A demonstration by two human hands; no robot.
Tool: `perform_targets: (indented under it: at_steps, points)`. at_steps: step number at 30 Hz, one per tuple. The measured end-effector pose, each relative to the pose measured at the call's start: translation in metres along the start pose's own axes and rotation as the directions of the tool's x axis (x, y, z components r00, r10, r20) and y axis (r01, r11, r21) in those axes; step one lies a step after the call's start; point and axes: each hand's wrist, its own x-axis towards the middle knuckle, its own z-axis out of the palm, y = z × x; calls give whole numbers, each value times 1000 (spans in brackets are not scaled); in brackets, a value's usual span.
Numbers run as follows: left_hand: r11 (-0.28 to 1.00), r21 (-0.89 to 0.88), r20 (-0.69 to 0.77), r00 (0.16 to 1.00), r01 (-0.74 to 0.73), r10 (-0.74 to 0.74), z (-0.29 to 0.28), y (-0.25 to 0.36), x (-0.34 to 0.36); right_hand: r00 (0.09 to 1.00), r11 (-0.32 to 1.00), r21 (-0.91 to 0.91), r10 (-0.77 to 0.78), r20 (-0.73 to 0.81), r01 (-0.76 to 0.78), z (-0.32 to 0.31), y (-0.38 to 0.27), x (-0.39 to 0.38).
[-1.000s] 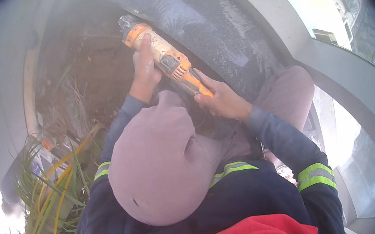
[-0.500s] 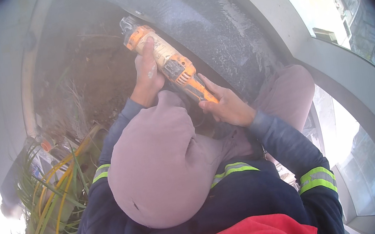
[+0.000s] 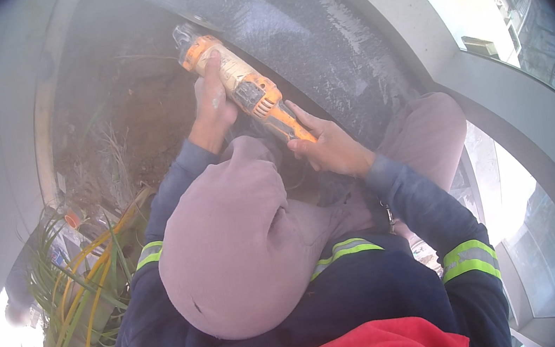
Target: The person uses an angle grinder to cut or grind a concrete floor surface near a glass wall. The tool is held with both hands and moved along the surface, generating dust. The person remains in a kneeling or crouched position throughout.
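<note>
An orange and beige angle grinder (image 3: 244, 84) lies slantwise across both my hands, its grey metal head pointing up and left. My left hand (image 3: 212, 104) is closed around the front part of the body, thumb along the top. Around the slim rear handle my right hand (image 3: 332, 146) is closed. The grinder's head rests near the left edge of a dark grey slab (image 3: 315, 40) streaked with pale dust. Haze blurs the head, so the disc and any contact with the slab cannot be made out.
Brown soil (image 3: 141, 114) lies left of the slab. Long green and yellow leaves (image 3: 87, 285) crowd the lower left. A pale curved frame (image 3: 405, 20) borders the slab on the right. My bent knees, in pinkish trousers (image 3: 232, 251), sit close below the tool. Dust hangs in the air.
The grinder and both hands have shifted slightly up and left. My grip on it looks the same.
</note>
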Motion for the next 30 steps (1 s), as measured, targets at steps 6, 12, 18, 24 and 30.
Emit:
perform_targets:
  at_steps: [6,12,18,24,30]
  points:
    - [999,25,50,998,31,-32,3,-9,-23,1000,998,56,6,14,-7,3,15,-21]
    - [999,-18,31,999,33,-33,6,-7,-19,1000,999,35,-22,13,21,0,18,-9]
    - [1000,3,24,1000,3,-3,-4,-6,2,1000,1000,-23,-14,-24,13,0,5,3]
    - [999,-14,-3,999,53,-53,6,-3,-11,1000,1000,0,-7,-8,7,0,12,-6]
    - [999,29,60,997,38,-40,0,-14,-28,1000,999,38,0,21,-1,4,23,-23]
